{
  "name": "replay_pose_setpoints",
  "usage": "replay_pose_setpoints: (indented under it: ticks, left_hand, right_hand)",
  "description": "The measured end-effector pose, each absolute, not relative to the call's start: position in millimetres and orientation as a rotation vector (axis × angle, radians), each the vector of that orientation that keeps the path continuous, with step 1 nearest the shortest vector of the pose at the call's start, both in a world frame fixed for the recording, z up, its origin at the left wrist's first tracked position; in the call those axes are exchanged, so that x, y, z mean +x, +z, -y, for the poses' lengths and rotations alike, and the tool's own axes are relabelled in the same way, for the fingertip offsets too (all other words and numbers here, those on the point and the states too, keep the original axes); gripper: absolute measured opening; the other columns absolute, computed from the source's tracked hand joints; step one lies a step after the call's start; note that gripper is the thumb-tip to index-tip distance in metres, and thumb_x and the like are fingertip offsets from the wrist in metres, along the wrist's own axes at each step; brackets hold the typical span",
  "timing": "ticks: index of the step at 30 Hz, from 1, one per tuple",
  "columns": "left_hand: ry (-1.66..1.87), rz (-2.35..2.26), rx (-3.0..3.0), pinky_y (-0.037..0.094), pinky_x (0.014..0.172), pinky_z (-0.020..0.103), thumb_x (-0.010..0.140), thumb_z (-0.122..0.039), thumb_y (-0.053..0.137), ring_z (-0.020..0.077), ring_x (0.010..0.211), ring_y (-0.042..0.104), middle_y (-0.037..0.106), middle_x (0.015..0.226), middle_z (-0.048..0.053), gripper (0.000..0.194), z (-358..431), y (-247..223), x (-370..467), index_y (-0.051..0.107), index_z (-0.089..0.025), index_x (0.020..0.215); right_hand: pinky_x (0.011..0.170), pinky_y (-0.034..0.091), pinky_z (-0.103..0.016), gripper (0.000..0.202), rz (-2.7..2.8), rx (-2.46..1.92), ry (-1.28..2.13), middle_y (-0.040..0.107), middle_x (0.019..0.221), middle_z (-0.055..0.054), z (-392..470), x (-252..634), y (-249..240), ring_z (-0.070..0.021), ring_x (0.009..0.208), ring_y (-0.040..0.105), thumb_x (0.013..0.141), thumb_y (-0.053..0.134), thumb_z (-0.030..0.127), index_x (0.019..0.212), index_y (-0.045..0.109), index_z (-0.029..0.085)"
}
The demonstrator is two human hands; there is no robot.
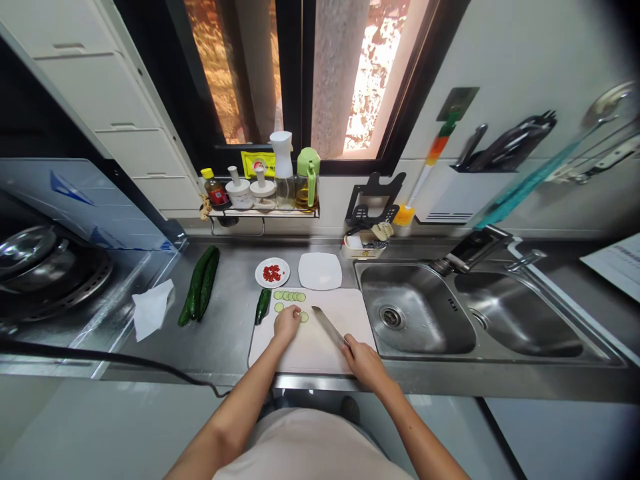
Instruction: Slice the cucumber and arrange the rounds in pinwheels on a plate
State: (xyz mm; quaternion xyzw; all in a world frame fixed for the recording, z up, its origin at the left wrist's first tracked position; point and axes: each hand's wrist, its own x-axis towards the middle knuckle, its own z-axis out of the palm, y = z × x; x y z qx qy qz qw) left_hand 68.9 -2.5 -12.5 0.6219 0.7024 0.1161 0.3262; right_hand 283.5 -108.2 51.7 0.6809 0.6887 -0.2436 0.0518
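Observation:
My right hand (pixel 361 357) is wrapped round the handle of a kitchen knife (pixel 327 325), whose blade points up and left over the white cutting board (pixel 345 307). My left hand (pixel 287 323) is closed, fingertips pinched at the edge of a thin cucumber slice (pixel 305 317); the fingers partly hide what they grip. Just beyond it lies an overlapping row of cucumber slices (pixel 290 296), with a single slice (pixel 279 307) below the row. A cut piece of cucumber (pixel 263 307) rests along the board's upper left edge.
Behind the board stand a plate of chopped red pieces (pixel 273 273) and a white square plate (pixel 320 271). Whole cucumbers (pixel 200 287) and a paper towel (pixel 153 309) lie left. A double sink (pixel 417 313) is right. Above hangs a seasoning shelf (pixel 265 213).

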Motion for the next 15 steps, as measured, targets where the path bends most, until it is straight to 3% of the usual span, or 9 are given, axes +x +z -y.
replay_pose_setpoints:
  ticks: [15]
  left_hand:
    - [0.316,-1.911,1.565,0.042,0.073,0.024,0.079,-0.02,0.061,0.0156,0.087,0.062,0.068,0.09,0.001,0.017,-1.9,-19.0,67.5,0.065,-0.023,0.095]
  right_hand:
    - [0.074,0.037,-0.03,0.03,-2.118,1.921,-0.627,0.068,0.094,-0.011,109.7,266.1,41.2,-0.0225,0.093,0.063,0.096,0.026,0.033,0.107,0.052,0.021]
